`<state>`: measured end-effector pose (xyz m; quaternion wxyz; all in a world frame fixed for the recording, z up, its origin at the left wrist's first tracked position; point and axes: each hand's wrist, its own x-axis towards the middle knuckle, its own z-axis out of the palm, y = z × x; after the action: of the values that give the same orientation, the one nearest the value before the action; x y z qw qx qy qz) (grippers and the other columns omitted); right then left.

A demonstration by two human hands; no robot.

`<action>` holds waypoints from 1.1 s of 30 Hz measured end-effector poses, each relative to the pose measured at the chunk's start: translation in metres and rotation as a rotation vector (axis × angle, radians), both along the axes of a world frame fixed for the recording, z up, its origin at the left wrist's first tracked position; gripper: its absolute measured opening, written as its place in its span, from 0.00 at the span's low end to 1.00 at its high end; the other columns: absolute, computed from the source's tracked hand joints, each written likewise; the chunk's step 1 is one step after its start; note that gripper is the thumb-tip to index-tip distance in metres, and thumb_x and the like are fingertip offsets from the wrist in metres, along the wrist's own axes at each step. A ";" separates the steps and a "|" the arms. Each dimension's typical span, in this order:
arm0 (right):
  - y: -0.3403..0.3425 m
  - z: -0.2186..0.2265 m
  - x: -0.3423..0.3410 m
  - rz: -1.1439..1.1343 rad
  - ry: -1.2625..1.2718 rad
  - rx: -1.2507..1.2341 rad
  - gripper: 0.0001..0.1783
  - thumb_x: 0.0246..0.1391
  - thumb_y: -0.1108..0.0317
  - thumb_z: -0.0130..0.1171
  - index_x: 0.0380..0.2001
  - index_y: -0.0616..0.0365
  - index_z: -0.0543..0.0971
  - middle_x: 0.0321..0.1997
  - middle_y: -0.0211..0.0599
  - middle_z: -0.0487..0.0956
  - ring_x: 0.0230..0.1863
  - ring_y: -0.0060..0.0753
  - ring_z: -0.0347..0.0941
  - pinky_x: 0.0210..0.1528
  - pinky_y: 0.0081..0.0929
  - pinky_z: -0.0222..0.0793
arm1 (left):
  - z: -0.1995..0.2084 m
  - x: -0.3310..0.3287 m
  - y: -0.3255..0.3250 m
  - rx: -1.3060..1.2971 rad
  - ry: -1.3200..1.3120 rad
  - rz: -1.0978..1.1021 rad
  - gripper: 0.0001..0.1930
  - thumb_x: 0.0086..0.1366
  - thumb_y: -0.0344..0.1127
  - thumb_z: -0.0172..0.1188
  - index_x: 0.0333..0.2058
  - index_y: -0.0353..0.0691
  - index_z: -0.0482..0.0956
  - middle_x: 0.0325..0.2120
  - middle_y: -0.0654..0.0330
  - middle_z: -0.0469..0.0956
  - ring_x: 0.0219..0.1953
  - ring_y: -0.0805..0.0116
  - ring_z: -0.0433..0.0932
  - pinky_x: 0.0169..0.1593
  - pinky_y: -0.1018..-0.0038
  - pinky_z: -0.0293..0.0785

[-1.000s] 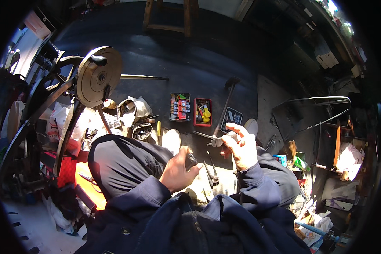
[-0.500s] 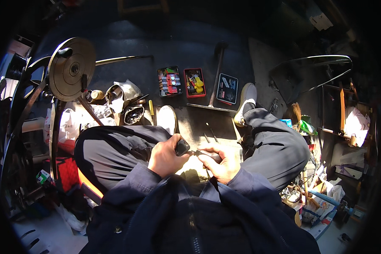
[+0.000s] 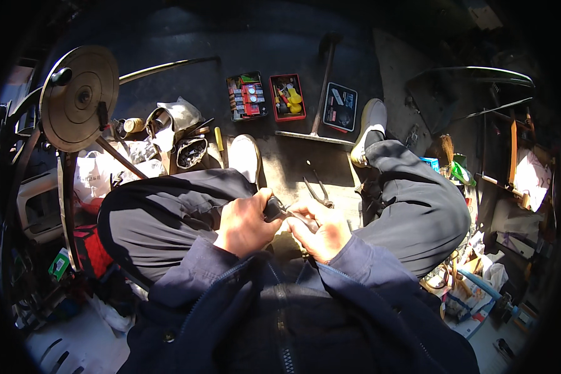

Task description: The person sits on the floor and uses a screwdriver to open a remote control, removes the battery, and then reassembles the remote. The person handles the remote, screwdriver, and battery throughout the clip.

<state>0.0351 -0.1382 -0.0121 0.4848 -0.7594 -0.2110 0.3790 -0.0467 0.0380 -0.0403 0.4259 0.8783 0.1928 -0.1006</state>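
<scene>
Between my knees, my two hands meet over a sunlit patch of floor. My left hand (image 3: pixel 244 225) is closed around a small black object (image 3: pixel 272 209) with a rounded end; its kind does not show. Close against it, my right hand (image 3: pixel 328 233) pinches a smooth greyish piece (image 3: pixel 303 222) between thumb and fingers. The two held things seem to meet, though the fingers hide the exact contact. Just beyond my right hand lies a dark two-legged tool (image 3: pixel 319 194) on the floor.
Farther out are a box of small red packets (image 3: pixel 247 96), a red-rimmed box with yellow items (image 3: pixel 288 98), a flat black case (image 3: pixel 340 107) and a T-shaped metal bar (image 3: pixel 316 134). A large round disc (image 3: pixel 79 98) stands at left. Clutter with bags flanks both legs.
My hands have turned slightly, and the held pieces sit closer together. The view has shifted a little, and more of the dark tool on the floor shows.
</scene>
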 end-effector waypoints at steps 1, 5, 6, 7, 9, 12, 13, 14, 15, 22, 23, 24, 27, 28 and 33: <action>0.000 -0.002 -0.001 -0.003 0.006 -0.026 0.10 0.61 0.72 0.61 0.44 0.63 0.79 0.33 0.32 0.84 0.30 0.14 0.74 0.32 0.16 0.69 | 0.001 0.001 0.000 -0.001 0.027 -0.012 0.16 0.52 0.40 0.69 0.37 0.41 0.77 0.22 0.49 0.80 0.29 0.47 0.81 0.33 0.59 0.76; 0.000 -0.011 -0.004 -0.016 -0.001 -0.030 0.10 0.60 0.71 0.61 0.44 0.63 0.79 0.32 0.33 0.84 0.32 0.17 0.77 0.35 0.18 0.72 | 0.003 0.002 -0.002 0.018 0.055 -0.038 0.18 0.52 0.43 0.71 0.36 0.41 0.76 0.21 0.50 0.79 0.29 0.46 0.81 0.34 0.55 0.76; 0.000 -0.012 -0.004 -0.023 0.016 -0.043 0.11 0.60 0.71 0.61 0.44 0.63 0.79 0.31 0.33 0.84 0.32 0.18 0.77 0.35 0.19 0.72 | 0.002 0.001 -0.003 0.013 0.033 -0.034 0.17 0.52 0.42 0.71 0.35 0.41 0.75 0.21 0.50 0.79 0.29 0.46 0.81 0.34 0.55 0.76; -0.001 -0.013 -0.004 -0.005 -0.003 -0.031 0.11 0.60 0.70 0.61 0.45 0.63 0.79 0.31 0.34 0.83 0.32 0.19 0.77 0.35 0.20 0.72 | 0.001 0.000 -0.004 0.046 0.017 -0.046 0.17 0.52 0.42 0.71 0.36 0.41 0.75 0.21 0.50 0.79 0.28 0.46 0.81 0.34 0.55 0.75; -0.002 -0.013 -0.003 0.022 -0.013 -0.049 0.12 0.59 0.69 0.61 0.45 0.62 0.80 0.30 0.34 0.83 0.31 0.19 0.77 0.34 0.22 0.72 | -0.003 -0.003 -0.005 0.064 -0.045 -0.053 0.17 0.51 0.40 0.71 0.36 0.41 0.75 0.20 0.51 0.78 0.28 0.46 0.80 0.33 0.54 0.75; -0.003 -0.012 -0.001 0.081 -0.067 -0.085 0.13 0.59 0.67 0.60 0.44 0.62 0.80 0.27 0.38 0.82 0.29 0.23 0.78 0.34 0.25 0.73 | -0.009 -0.008 -0.007 0.119 -0.147 -0.085 0.17 0.50 0.38 0.71 0.36 0.41 0.75 0.20 0.52 0.78 0.27 0.46 0.80 0.33 0.53 0.74; -0.003 -0.011 -0.002 0.101 -0.091 -0.123 0.12 0.59 0.67 0.60 0.44 0.62 0.80 0.27 0.40 0.82 0.28 0.25 0.78 0.33 0.26 0.73 | -0.011 -0.010 -0.008 0.151 -0.143 -0.108 0.17 0.50 0.37 0.71 0.36 0.40 0.75 0.20 0.52 0.78 0.27 0.46 0.79 0.33 0.54 0.74; -0.002 -0.012 -0.003 0.120 -0.135 -0.132 0.12 0.59 0.67 0.60 0.44 0.62 0.80 0.26 0.42 0.81 0.28 0.27 0.78 0.33 0.27 0.73 | -0.013 -0.011 -0.008 0.164 -0.139 -0.127 0.17 0.50 0.37 0.71 0.36 0.40 0.75 0.20 0.52 0.77 0.26 0.46 0.79 0.33 0.54 0.74; -0.001 -0.012 -0.005 0.139 -0.177 -0.142 0.12 0.58 0.67 0.59 0.43 0.62 0.80 0.26 0.44 0.81 0.27 0.29 0.79 0.33 0.27 0.73 | -0.014 -0.012 -0.009 0.176 -0.133 -0.147 0.17 0.50 0.37 0.71 0.35 0.40 0.75 0.20 0.52 0.77 0.26 0.46 0.79 0.33 0.54 0.74; 0.008 -0.019 -0.015 0.125 -0.168 -0.273 0.13 0.55 0.67 0.60 0.43 0.61 0.79 0.28 0.49 0.81 0.28 0.41 0.80 0.34 0.32 0.74 | -0.018 -0.012 -0.007 0.186 0.031 -0.204 0.15 0.53 0.40 0.68 0.34 0.40 0.74 0.22 0.46 0.79 0.29 0.46 0.81 0.34 0.56 0.76; 0.010 -0.021 -0.015 0.103 -0.140 -0.259 0.13 0.55 0.67 0.60 0.42 0.61 0.79 0.28 0.49 0.81 0.28 0.42 0.80 0.34 0.33 0.74 | -0.018 -0.012 -0.007 0.197 0.066 -0.211 0.15 0.53 0.40 0.68 0.33 0.40 0.74 0.23 0.46 0.79 0.30 0.46 0.81 0.34 0.56 0.76; 0.011 -0.022 -0.015 0.081 -0.112 -0.246 0.13 0.55 0.67 0.60 0.42 0.61 0.79 0.28 0.49 0.81 0.29 0.43 0.81 0.34 0.35 0.74 | -0.018 -0.012 -0.006 0.197 0.087 -0.208 0.15 0.54 0.40 0.68 0.33 0.40 0.74 0.23 0.46 0.79 0.30 0.46 0.81 0.35 0.56 0.76; 0.014 -0.025 -0.018 0.095 -0.172 -0.207 0.11 0.55 0.66 0.59 0.40 0.60 0.79 0.28 0.53 0.81 0.32 0.52 0.81 0.37 0.40 0.75 | -0.018 -0.010 -0.004 0.224 0.125 -0.237 0.16 0.54 0.43 0.68 0.32 0.40 0.73 0.22 0.45 0.79 0.29 0.44 0.81 0.34 0.55 0.76; 0.015 -0.026 -0.019 0.128 -0.233 -0.224 0.11 0.56 0.66 0.59 0.40 0.59 0.79 0.28 0.53 0.81 0.32 0.54 0.81 0.37 0.41 0.75 | -0.018 -0.010 -0.003 0.202 0.144 -0.238 0.16 0.54 0.44 0.68 0.32 0.40 0.73 0.22 0.45 0.79 0.29 0.44 0.81 0.34 0.55 0.76; 0.016 -0.036 -0.025 0.107 -0.174 -0.287 0.11 0.56 0.67 0.59 0.39 0.60 0.80 0.28 0.52 0.81 0.31 0.52 0.80 0.37 0.39 0.74 | -0.015 -0.008 -0.002 0.197 0.216 -0.237 0.12 0.52 0.34 0.64 0.33 0.37 0.74 0.22 0.44 0.80 0.30 0.44 0.82 0.36 0.56 0.77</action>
<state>0.0103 -0.1222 -0.0478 0.3304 -0.8386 -0.2358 0.3633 -0.0547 0.0357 -0.0549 0.2999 0.9163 0.1417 -0.2245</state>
